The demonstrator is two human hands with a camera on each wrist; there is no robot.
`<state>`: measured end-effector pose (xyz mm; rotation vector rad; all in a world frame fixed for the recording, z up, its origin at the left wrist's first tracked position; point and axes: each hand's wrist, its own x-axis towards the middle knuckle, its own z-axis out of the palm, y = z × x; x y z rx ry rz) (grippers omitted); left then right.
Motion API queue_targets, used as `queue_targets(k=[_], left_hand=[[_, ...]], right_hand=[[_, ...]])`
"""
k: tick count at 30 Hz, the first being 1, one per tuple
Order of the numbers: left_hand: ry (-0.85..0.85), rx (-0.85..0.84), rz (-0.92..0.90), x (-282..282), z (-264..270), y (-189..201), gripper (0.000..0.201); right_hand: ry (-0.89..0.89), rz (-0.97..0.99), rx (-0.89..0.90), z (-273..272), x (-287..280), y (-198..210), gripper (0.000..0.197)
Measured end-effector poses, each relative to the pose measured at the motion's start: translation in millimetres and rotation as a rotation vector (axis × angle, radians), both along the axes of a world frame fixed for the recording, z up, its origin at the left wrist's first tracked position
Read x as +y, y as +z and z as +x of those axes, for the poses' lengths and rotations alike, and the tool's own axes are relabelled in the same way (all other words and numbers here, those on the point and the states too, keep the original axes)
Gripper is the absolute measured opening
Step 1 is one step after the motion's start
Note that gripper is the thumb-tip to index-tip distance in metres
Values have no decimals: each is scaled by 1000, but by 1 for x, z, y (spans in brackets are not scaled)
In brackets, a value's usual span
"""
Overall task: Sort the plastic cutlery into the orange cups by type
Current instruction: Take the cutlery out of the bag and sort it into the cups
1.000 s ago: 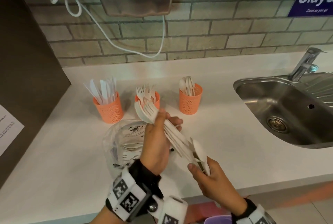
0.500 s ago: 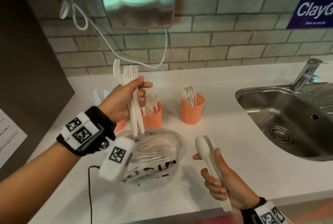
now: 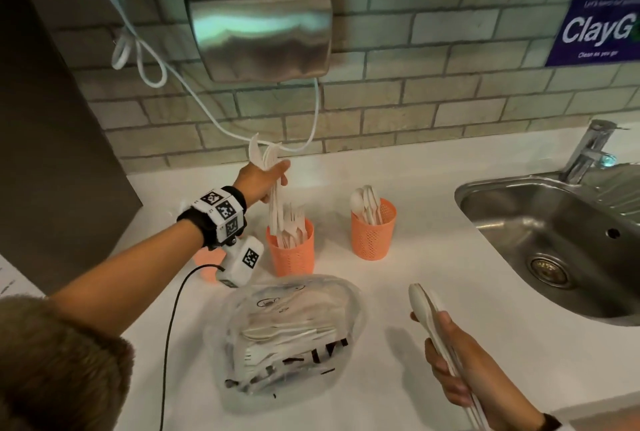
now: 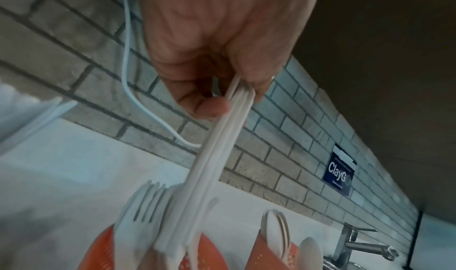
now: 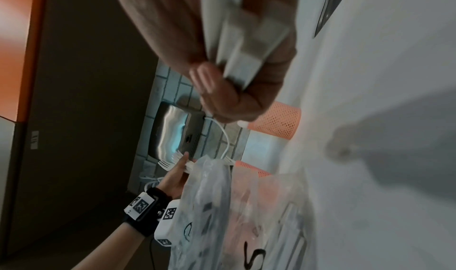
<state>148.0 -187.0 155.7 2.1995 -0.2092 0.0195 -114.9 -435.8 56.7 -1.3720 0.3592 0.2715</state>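
Note:
My left hand grips a bundle of white plastic forks, tines up. Their handles hang down into the mouth of the middle orange cup, which holds several forks. In the left wrist view my thumb and fingers pinch the fork handles above that cup. The right orange cup holds spoons. A third orange cup is mostly hidden behind my left wrist. My right hand holds a few white spoons at the counter's front right, with their handles in my fist.
A clear plastic bag of mixed cutlery lies on the white counter before the cups. A steel sink and tap are at the right. A hand dryer and a white cable hang on the brick wall.
My hands have split the bundle. The left carried the forks up and back, then lowered their handles into the middle cup. The right kept the spoons at the front right.

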Motion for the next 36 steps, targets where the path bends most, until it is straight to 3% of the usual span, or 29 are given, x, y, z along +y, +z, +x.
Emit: queue_targets(k=[3, 6, 10, 15, 17, 19, 21, 25, 28, 31, 34, 36], left_hand=[[8, -2, 6, -5, 4, -12, 30], [23, 3, -58, -10, 5, -25, 36], [-123, 15, -89, -10, 2, -36, 24], [-269, 97, -28, 0, -1, -50, 31], [-291, 128, -2, 3, -1, -55, 35], [-276, 140, 11, 5, 2, -56, 36], [-258, 142, 9, 4, 4, -53, 26], [-292, 34, 97, 3, 4, -52, 26], [-231, -106, 107, 8, 5, -55, 31], [-264, -226, 288, 13, 4, -54, 15], [-322, -294, 606, 15, -2, -56, 32], [-310, -324, 650, 17, -5, -56, 44]], right_hand=[[-37, 51, 22, -1, -6, -1, 54], [-56, 93, 37, 1, -9, 0, 56], [-62, 106, 2, 7, -8, 1, 58], [-70, 102, -60, 12, -4, 3, 70], [-76, 97, -78, 12, -3, 3, 77], [-71, 96, -77, 12, -4, 2, 70], [-64, 92, -81, 13, -4, 2, 69], [-51, 84, -115, 13, -3, 1, 87], [-45, 88, -125, 12, -4, 1, 88], [-49, 87, -127, 12, -5, 0, 88], [-50, 85, -128, 14, -4, 2, 89], [-52, 94, -130, 14, -3, 3, 87]])
